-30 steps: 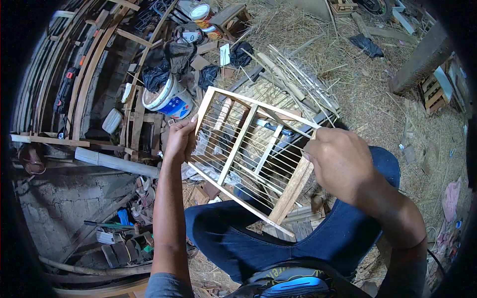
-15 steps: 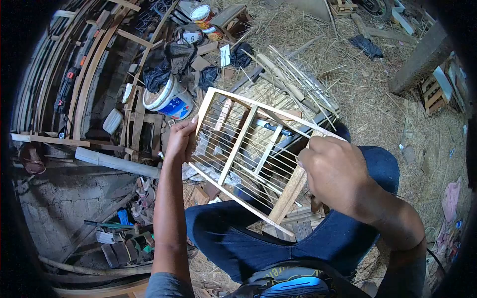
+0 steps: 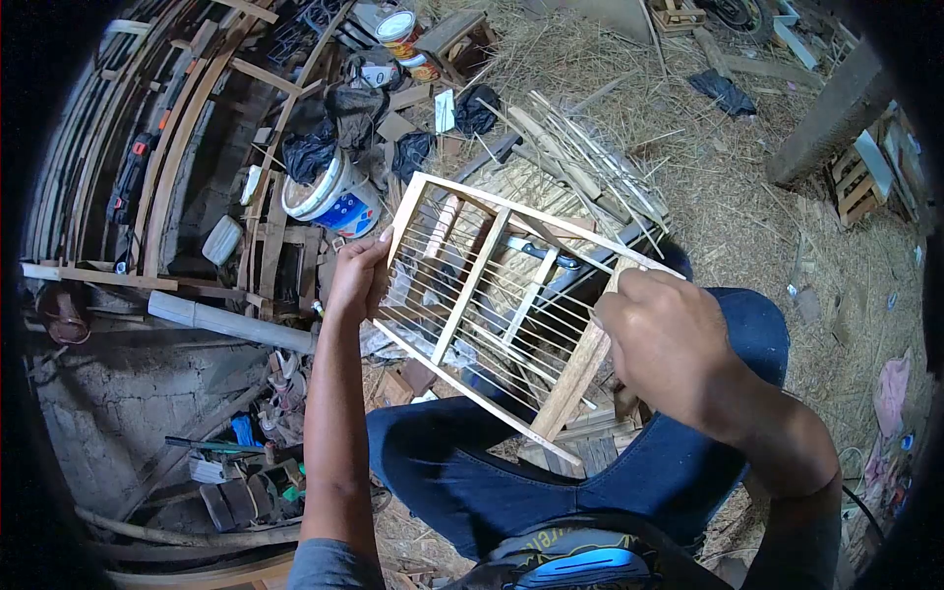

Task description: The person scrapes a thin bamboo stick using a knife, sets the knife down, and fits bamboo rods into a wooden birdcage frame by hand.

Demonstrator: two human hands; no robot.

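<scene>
Above my lap is a light wooden frame (image 3: 471, 290) with a middle crossbar and several thin rods running lengthwise through it, tilted with its right end lower. My left hand (image 3: 358, 282) is closed on the frame's left end piece. At the opposite end my right hand (image 3: 661, 329) is curled shut over the wider end crosspiece (image 3: 575, 379); its fingertips are mostly hidden behind the hand. Seen through the rods, a knife (image 3: 541, 253) with a dark handle lies on the work surface below.
Beyond the frame lie a heap of thin wood strips (image 3: 580, 157) and straw-strewn ground. A white bucket (image 3: 334, 202) stands at the left, near stacked long timbers (image 3: 182, 118). A thick post (image 3: 836, 113) rises at the right. A pale pole (image 3: 231, 323) lies left of my forearm.
My right hand has shifted very slightly at the frame's right end. The frame and my left hand look nearly unmoved.
</scene>
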